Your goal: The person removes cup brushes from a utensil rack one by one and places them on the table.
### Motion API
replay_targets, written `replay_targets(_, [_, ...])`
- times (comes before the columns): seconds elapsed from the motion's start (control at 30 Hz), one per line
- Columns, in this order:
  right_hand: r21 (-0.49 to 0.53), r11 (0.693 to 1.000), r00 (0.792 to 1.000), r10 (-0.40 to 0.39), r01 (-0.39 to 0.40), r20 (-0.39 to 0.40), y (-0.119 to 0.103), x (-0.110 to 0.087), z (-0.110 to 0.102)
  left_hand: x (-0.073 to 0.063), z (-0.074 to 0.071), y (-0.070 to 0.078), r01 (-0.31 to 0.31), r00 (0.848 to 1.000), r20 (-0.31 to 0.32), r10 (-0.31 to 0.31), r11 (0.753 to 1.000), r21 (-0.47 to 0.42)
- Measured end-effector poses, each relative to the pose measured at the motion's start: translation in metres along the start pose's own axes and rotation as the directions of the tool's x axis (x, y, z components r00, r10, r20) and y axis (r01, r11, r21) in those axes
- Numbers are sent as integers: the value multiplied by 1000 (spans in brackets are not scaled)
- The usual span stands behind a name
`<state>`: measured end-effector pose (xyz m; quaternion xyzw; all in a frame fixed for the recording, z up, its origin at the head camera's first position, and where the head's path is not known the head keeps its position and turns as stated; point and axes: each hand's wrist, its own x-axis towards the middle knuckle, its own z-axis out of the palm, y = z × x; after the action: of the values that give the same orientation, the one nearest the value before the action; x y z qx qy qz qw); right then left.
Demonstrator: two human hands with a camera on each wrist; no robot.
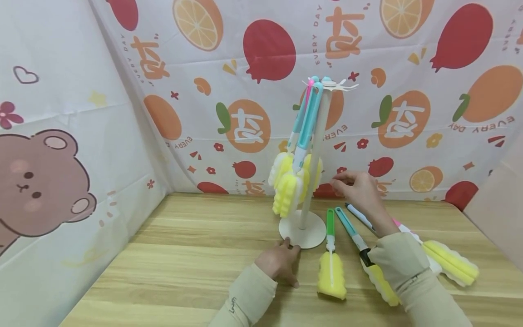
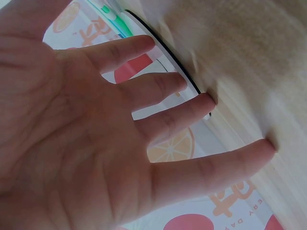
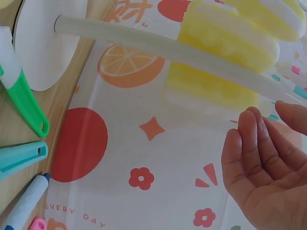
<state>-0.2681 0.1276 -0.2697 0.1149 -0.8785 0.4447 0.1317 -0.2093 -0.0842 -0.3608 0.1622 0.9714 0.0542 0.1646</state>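
A white stand has a round base (image 1: 302,234), a tall pole (image 3: 144,38) and a ring of hooks (image 1: 345,86). Several sponge brushes with yellow-and-white heads (image 1: 287,193) hang from its left side by teal and pink-ended handles. At the base's front edge, my left hand (image 1: 279,262) spreads its fingers, some touching the rim and others the tabletop; its palm (image 2: 96,134) faces the left wrist camera. To the right of the pole my right hand (image 1: 361,193) hovers above the table, fingers gently bent together, thumb apart, holding nothing (image 3: 264,172).
On the wooden table (image 1: 184,254) lie a green-handled sponge brush (image 1: 332,272), a teal-handled one (image 1: 348,223), a blue-tipped white handle (image 1: 359,216) and, farther right, a yellow brush head (image 1: 451,263), partly behind the right sleeve. A fruit-print cloth (image 1: 184,68) hangs behind.
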Motion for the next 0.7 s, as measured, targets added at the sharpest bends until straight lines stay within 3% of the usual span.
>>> replay_targets(0.7, [100,995,1000,-4,2,14,-17,8,-1,3,-2,-2,-9,1000,29,9,1000,-1])
